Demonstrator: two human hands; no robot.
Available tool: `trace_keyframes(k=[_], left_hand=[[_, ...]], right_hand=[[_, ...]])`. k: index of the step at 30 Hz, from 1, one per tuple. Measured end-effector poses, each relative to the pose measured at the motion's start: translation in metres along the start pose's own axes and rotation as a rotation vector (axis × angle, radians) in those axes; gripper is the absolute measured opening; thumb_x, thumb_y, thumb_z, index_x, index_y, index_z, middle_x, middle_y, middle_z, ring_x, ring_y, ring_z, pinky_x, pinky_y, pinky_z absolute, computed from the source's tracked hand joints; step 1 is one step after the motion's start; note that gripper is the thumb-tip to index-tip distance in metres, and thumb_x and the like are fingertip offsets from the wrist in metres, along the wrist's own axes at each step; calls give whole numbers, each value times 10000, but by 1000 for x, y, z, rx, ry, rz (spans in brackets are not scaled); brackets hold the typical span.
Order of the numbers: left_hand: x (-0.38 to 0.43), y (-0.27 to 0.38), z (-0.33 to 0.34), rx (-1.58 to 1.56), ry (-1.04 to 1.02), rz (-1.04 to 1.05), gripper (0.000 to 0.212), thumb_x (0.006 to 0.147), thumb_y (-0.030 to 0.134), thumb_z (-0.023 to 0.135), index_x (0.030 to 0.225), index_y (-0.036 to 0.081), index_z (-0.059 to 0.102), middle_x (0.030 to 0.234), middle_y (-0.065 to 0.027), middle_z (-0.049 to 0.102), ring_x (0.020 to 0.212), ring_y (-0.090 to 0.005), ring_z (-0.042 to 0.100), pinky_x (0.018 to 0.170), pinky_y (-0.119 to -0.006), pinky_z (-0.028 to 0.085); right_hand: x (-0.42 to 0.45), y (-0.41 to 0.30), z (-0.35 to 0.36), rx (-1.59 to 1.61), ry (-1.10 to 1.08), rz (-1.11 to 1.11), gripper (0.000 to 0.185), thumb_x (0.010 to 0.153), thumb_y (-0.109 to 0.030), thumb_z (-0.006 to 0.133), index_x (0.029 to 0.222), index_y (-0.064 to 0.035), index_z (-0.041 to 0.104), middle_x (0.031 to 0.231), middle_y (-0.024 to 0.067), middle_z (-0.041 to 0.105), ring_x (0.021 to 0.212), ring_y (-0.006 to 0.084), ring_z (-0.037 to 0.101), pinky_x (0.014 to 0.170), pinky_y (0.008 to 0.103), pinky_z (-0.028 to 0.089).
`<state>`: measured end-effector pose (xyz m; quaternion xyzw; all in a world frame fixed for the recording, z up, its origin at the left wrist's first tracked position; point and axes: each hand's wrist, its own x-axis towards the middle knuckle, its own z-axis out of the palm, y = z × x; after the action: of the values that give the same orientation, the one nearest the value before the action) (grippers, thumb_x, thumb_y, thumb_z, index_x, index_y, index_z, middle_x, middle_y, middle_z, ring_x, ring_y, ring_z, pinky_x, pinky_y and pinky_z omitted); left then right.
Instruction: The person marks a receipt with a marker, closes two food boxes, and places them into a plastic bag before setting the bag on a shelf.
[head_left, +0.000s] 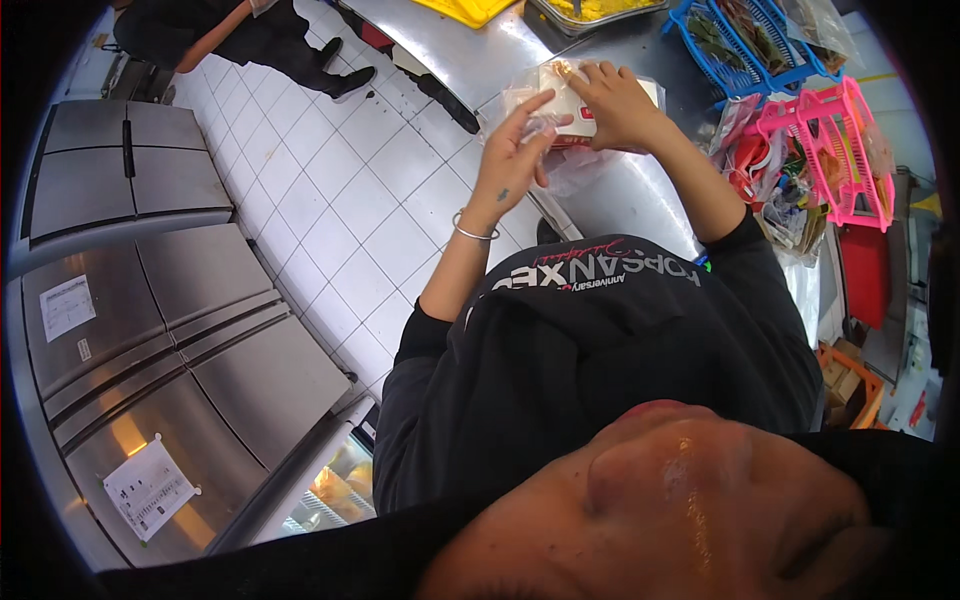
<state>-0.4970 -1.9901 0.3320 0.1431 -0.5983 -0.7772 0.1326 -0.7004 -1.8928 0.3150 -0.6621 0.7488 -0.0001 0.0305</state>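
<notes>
A white package with red print (564, 101), probably paper or a carton, lies in clear plastic film on the steel worktable. My right hand (619, 105) spans its right part, fingers over the far side and thumb by the near edge. My left hand (517, 146), with a bangle on its wrist, is at the left side of the package. Its fingers are partly spread, and clear film (536, 124) shows among them; whether they pinch it is unclear. A small golden-brown patch (560, 69) shows at the package's far edge, near my right fingertips.
Beyond are a yellow tray (469, 9) and a metal pan of yellow food (592, 11). Blue baskets (731, 56) and a pink basket (840, 154) stand right, by plastic packets (757, 161). Steel refrigerators (217, 262) line the left; another person (247, 37) stands far left.
</notes>
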Motion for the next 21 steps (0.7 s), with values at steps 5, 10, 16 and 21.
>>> trace_keyframes(k=[5, 10, 16, 21], left_hand=[[12, -38, 2, 415, 129, 181, 498, 934, 132, 551, 1418, 161, 441, 1245, -145, 618, 591, -110, 607, 539, -239, 513], [24, -68, -3, 1168, 221, 259, 413, 900, 244, 588, 1310, 263, 539, 1301, -195, 550, 746, -340, 668, 643, -423, 550], [26, -80, 5, 1308, 248, 308, 337, 883, 251, 609, 1211, 178, 585, 1227, -197, 575, 673, -317, 665, 581, -422, 534], [20, -77, -1, 1310, 224, 177, 401, 855, 330, 649, 1219, 175, 581, 1282, -208, 554, 721, -334, 671, 593, -423, 535]], right_hand=[[24, -11, 11, 31, 60, -150, 1014, 546, -371, 840, 1431, -133, 408, 1358, 163, 477, 1272, 360, 432, 1002, 471, 398], [9, 37, 41, 304, 147, -260, 814, 620, -340, 823, 1339, -121, 512, 1295, 142, 539, 1180, 340, 521, 979, 468, 427], [-29, 46, 61, 513, 476, 662, 491, 790, -457, 734, 981, -9, 667, 925, 146, 675, 850, 264, 667, 766, 368, 514], [-36, 52, 60, 929, 413, 626, 274, 898, -289, 634, 881, -16, 635, 669, 86, 644, 628, 172, 657, 565, 324, 499]])
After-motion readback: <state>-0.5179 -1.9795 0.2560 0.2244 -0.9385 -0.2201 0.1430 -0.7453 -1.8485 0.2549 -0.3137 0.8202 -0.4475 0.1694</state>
